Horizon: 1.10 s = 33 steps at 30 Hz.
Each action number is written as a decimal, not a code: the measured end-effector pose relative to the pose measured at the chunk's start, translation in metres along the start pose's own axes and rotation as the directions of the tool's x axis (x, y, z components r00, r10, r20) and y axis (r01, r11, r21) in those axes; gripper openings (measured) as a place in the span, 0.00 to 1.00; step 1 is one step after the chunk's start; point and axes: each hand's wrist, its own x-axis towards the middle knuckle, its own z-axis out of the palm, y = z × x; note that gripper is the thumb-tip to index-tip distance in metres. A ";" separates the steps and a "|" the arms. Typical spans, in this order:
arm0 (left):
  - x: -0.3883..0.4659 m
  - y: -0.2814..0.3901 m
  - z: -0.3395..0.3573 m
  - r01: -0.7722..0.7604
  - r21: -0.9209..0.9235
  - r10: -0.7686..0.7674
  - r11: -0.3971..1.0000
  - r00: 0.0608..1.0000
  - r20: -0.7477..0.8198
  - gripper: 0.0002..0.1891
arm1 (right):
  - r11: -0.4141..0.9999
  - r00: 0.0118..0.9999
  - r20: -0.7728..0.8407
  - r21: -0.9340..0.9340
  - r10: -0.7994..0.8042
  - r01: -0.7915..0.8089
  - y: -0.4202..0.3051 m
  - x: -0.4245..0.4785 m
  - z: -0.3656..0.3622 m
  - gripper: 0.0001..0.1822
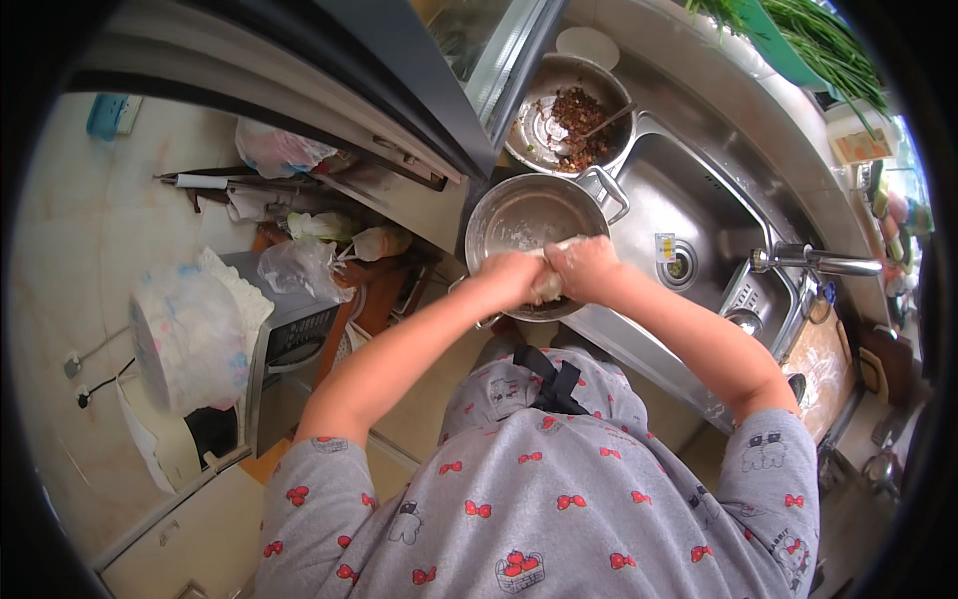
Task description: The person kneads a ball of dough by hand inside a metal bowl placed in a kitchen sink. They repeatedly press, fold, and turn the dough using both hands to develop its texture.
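Note:
Over the near half of a steel pot [498, 213], my left hand [516, 275] and my right hand [587, 268] meet and grip one lump of pale dough [550, 287]. Most of the lump is hidden by my fingers. Whitish smears coat the pot's inside, and dough residue clings to my right hand. The pot has two metal loop handles; the far one [615, 196] points toward the sink. Just beyond stands a metal basin [524, 142] of dark chopped filling [578, 112], with a spoon [610, 120] resting in it.
At right is a steel sink [651, 191] with a faucet [816, 260] and a small packet [664, 248]. A floured board [816, 367] lies beyond it. A dark-framed glass door [479, 82] juts in near the basin. Green stalks [823, 45] fill a green container; a microwave [292, 337] stands left.

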 end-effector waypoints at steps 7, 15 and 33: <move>0.012 0.015 0.040 0.114 -0.015 -0.114 0.993 0.992 -0.050 0.09 | 0.997 0.997 0.015 0.012 0.079 -0.079 -0.006 0.030 0.054 0.09; 0.064 -0.040 0.040 0.157 -0.130 -0.195 0.979 0.907 -0.374 0.18 | 0.995 0.964 -0.247 0.028 0.100 -0.097 0.023 0.092 0.036 0.06; 0.076 -0.021 0.014 0.405 -0.336 -0.479 0.850 0.860 -0.177 0.43 | -0.555 0.550 0.336 0.777 0.765 0.298 0.000 0.089 0.132 0.42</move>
